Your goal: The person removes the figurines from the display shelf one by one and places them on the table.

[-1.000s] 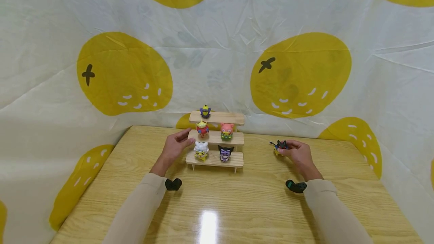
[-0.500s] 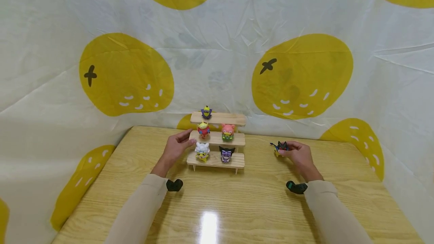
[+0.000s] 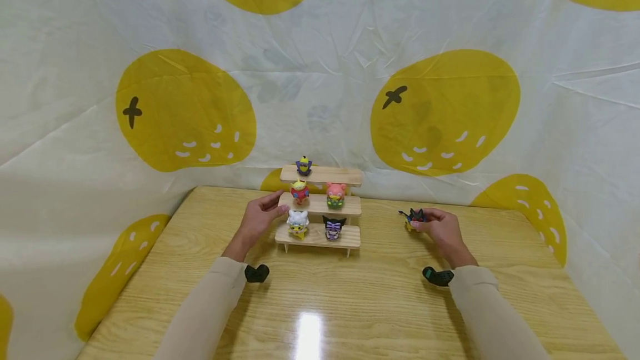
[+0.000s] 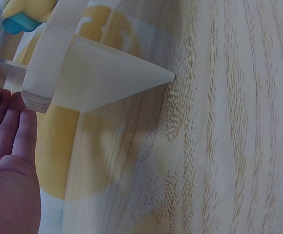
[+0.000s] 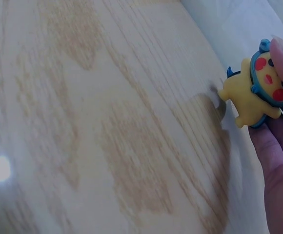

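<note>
My left hand (image 3: 257, 218) is at the left end of a three-tier wooden display stand (image 3: 350, 235), its thumb and fingers on either side of the middle board's end. In the left wrist view, long fingers (image 4: 24, 134) reach up to that board, beside a pointed stand leg (image 4: 117, 73). Off to the stand's right, my right hand (image 3: 440, 232) pinches a small yellow figurine (image 3: 414, 220) with a dark eared hood. The right wrist view shows the figurine's (image 5: 251, 100) red cheeks and blue-rimmed hood, the thumb over its head and fingers behind.
On the stand are a purple-caped yellow figurine (image 3: 303, 166), a red-clad one (image 3: 300, 192), a pink one (image 3: 336, 195), a white-hooded one (image 3: 298, 224) and a black-eared one (image 3: 333, 228). A lemon-print cloth (image 3: 320, 99) hangs behind the wooden table (image 3: 370, 304).
The head view has shifted very slightly. Both hands, the stand and the figurines stay where they were.
</note>
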The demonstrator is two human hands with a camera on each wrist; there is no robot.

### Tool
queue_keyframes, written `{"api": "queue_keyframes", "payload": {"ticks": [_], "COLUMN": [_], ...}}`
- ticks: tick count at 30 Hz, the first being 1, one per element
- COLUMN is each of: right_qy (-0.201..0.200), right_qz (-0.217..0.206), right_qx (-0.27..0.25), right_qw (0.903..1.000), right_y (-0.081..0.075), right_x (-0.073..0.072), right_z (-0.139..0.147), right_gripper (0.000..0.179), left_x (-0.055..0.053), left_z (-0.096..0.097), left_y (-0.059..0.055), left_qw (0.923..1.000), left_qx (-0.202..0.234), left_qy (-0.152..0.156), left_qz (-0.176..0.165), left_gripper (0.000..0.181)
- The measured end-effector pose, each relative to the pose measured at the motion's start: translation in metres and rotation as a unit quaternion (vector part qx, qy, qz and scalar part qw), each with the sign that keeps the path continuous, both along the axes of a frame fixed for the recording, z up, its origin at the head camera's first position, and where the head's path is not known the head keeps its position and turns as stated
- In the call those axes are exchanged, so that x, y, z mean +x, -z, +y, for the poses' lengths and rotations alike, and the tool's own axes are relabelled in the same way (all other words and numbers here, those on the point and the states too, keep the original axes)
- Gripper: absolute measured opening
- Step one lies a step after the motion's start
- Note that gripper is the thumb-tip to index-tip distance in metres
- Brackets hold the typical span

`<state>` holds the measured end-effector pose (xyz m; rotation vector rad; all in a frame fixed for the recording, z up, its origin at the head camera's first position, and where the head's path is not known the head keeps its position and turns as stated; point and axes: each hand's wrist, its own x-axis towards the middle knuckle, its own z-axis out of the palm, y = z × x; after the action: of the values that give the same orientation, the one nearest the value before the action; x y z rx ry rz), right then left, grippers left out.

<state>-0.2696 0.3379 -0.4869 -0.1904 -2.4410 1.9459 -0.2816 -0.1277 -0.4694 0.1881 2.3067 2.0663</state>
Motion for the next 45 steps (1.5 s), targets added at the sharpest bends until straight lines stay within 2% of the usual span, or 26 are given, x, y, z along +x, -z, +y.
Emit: {"api": "queue_keyframes", "payload": {"ticks": [14, 24, 32, 39, 45], "right_qy": [-0.013, -0.042, -0.088, -0.077, -0.059], "right_qz": [0.005, 0.018, 0.046, 0.073, 0.094], "right_qx": [-0.027, -0.005, 0.016, 0.019, -0.002], "right_qw": [0.9995, 0.9989, 0.9949, 0.9942, 0.9938], "right_y": [0.002, 0.004, 0.001, -0.007, -0.022], "right_x": [0.006, 0.003, 0.004, 0.003, 0.004], "right_z": [0.005, 0.011, 0.017, 0.024, 0.023], "right_gripper": [0.035, 0.053, 0.063, 0.057, 0.047], "left_x": [-0.001, 0.0, 0.0, 0.0, -0.001], "left_z": [0.002, 0.002, 0.0, 0.0, 0.0], "left_y": [0.001, -0.001, 0.001, 0.001, 0.0], "left_qw": [1.0, 1.0, 1.0, 1.0, 1.0], "left_qx": [0.002, -0.004, -0.006, -0.004, 0.0], "left_qy": [0.006, -0.001, -0.001, -0.002, -0.002], "left_qz": [0.005, 0.001, 0.002, 0.001, -0.004], "left_gripper": [0.061, 0.059, 0.058, 0.057, 0.059]}}
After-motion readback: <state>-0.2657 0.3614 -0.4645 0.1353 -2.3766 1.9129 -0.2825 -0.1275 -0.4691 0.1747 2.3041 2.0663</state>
